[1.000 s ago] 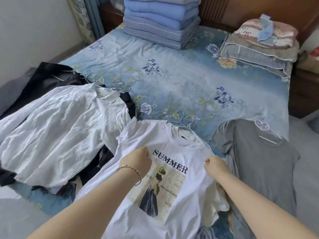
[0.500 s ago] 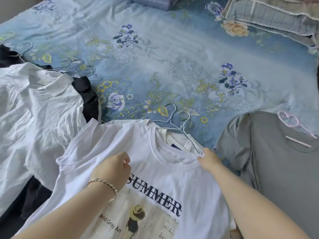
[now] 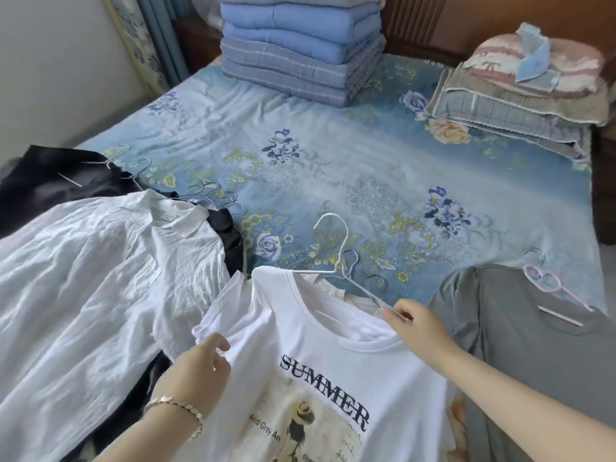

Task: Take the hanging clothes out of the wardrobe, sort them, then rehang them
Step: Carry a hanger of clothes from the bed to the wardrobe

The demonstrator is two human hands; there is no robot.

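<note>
A white T-shirt (image 3: pixel 320 331) printed "SUMMER" lies on the bed in front of me, on a white wire hanger (image 3: pixel 336 241) whose hook sticks up past the collar. My left hand (image 3: pixel 200 371) pinches the shirt's left shoulder and sleeve. My right hand (image 3: pixel 416 320) grips the hanger's right arm at the other shoulder. A crinkled white shirt (image 3: pixel 90 278) lies to the left over dark clothes (image 3: pixel 56 181) with several wire hangers (image 3: pixel 213 195). A grey T-shirt (image 3: pixel 520 355) on a pink hanger (image 3: pixel 546 281) lies to the right.
The blue floral bedspread (image 3: pixel 350 168) is bare in the middle. Folded blue quilts (image 3: pixel 300 51) are stacked at the far edge, with pillows and folded covers (image 3: pixel 526 88) at the far right. A wall and curtain stand to the left.
Both hands moved from the shirt's chest up to its shoulders. The right hand took hold of the hanger's arm, and the hanger's hook has lifted up clear of the collar.
</note>
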